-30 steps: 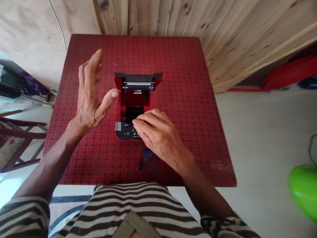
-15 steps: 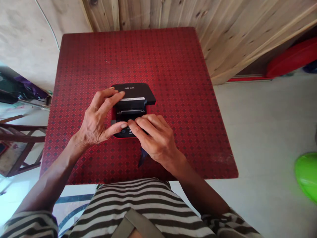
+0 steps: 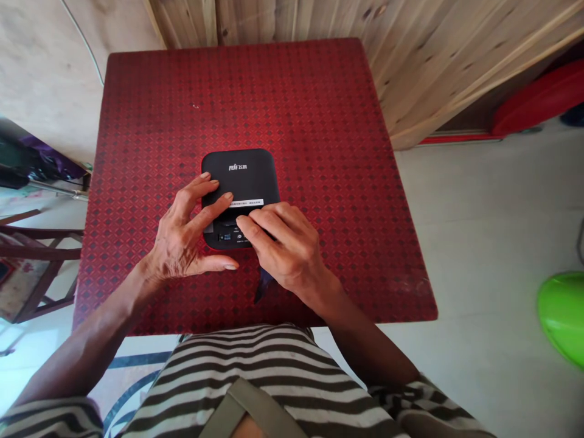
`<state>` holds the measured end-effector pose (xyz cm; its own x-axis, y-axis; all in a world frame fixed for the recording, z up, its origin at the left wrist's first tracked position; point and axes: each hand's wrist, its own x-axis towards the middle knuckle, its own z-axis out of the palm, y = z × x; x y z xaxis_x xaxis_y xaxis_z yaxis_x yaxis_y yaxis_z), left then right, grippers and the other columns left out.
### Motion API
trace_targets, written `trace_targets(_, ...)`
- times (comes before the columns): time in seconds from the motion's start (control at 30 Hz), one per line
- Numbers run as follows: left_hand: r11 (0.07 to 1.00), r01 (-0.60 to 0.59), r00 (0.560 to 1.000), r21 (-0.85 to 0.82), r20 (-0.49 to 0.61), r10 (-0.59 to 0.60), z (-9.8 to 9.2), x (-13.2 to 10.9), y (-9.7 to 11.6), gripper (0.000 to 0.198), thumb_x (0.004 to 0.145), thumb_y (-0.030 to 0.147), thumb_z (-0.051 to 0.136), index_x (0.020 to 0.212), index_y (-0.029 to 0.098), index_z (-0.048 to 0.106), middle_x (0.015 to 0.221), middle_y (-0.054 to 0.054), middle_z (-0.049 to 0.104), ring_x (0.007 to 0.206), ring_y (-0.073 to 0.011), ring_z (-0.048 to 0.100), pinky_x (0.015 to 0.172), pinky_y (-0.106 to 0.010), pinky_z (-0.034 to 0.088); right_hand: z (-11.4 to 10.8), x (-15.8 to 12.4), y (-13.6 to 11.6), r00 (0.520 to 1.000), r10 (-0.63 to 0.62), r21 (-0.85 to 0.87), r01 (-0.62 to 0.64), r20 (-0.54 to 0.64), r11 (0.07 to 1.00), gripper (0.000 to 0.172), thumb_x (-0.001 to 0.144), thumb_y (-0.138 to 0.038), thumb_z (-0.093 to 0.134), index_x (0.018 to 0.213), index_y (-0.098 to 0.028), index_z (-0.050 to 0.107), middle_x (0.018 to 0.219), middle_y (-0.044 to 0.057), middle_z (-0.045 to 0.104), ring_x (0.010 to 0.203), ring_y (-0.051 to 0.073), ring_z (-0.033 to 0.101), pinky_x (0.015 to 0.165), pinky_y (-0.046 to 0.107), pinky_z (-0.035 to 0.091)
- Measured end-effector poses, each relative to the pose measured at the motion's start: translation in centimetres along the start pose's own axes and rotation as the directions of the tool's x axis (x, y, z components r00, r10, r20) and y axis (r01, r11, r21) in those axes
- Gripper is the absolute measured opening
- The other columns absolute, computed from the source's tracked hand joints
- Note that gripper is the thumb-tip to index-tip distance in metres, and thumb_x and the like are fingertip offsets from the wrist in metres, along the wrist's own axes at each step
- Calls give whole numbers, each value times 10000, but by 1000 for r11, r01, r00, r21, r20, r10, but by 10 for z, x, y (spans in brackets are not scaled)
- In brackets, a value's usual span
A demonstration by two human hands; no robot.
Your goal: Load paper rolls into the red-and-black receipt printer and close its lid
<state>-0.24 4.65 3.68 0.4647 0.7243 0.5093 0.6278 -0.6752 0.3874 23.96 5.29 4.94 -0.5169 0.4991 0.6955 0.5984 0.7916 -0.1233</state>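
Note:
A small black printer (image 3: pixel 244 173) with its lid down sits near the middle of the red patterned table (image 3: pixel 319 152). A white strip shows at its slot. My left hand (image 3: pixel 189 234) lies on the lid's left part with fingers stretched flat, thumb on the table. My right hand (image 3: pixel 285 249) rests on the printer's front right, fingers together and pressing on the front panel. A dark cable (image 3: pixel 263 286) leads from under my right hand toward the table's near edge.
A wooden plank wall (image 3: pixel 410 55) stands behind and to the right of the table. A wooden chair (image 3: pixel 31 255) is at the left, a red object (image 3: pixel 538 97) lies at the right wall, and a green object (image 3: pixel 563 316) sits on the floor at right.
The printer's lid was standing open, showing the red inside. My left hand came down from the air and pushed the lid shut; it now lies flat on it. My right hand stayed at the front.

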Motion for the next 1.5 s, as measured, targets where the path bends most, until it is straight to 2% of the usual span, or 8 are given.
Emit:
trace_targets(0.27,999,-25,1000,42,7,25,0,-1,-2,964,860,859,665,1627,307,471,1554,-175,524,1539,-439,498,1212,-647,524,-2,-2,2,995,26,35,-29,92,999,205,1067,-88,565,1139,-202,720,952,42,764,875,192,658,775,364,536)
trace_targets(0.43,999,-13,1000,31,4,12,8,-5,-3,946,899,837,640,1656,319,411,1589,-168,485,1567,-448,455,1262,-692,447,-3,-1,2,999,29,62,-31,23,998,159,1026,-117,662,1175,-138,715,985,82,791,884,219,682,812,379,587)
trace_targets(0.53,999,15,1000,30,7,-15,11,-9,0,939,929,825,605,1675,304,372,1631,-176,440,1593,-468,405,1288,-737,377,-9,-4,10,989,138,118,-132,-43,984,241,1030,-200,697,1269,-173,711,1080,96,800,988,242,721,915,410,605)
trace_targets(0.67,993,94,994,66,-67,-90,13,-19,10,981,908,828,637,1686,303,352,1643,-188,409,1555,-466,448,1211,-666,502,-7,-17,38,885,464,241,-440,-48,865,228,1098,-342,588,1228,-267,759,1129,75,812,1043,241,762,953,433,613)
trace_targets(0.77,975,222,967,29,-135,-216,19,-32,17,1111,859,794,736,1720,289,246,1649,-215,396,1504,-437,503,1099,-577,607,8,-30,60,756,638,394,-636,144,664,340,1113,-470,529,1209,-261,780,1175,77,828,1063,245,783,968,436,617)
trace_targets(0.87,960,280,952,-4,-127,-278,30,-45,21,1127,902,728,737,1738,254,149,1610,-233,462,1400,-370,598,1033,-513,645,24,-38,68,697,626,486,-707,350,514,413,1097,-547,519,1233,-264,788,1247,66,826,1102,255,781,994,442,608)
trace_targets(1.2,977,134,973,167,-211,-97,35,-43,19,837,929,522,807,1624,272,412,1443,-169,631,1302,-331,672,1012,-488,647,31,-38,60,780,530,539,-618,332,573,379,1121,-421,475,1170,-250,810,1141,66,834,1012,225,773,926,396,603)
trace_targets(1.5,983,163,958,90,-253,-135,35,-49,22,861,899,416,854,1623,268,414,1326,-127,676,1281,-314,692,953,-429,655,28,-42,64,773,511,505,-634,377,587,383,1120,-422,489,1246,-250,806,1224,72,834,1012,218,782,902,379,611)
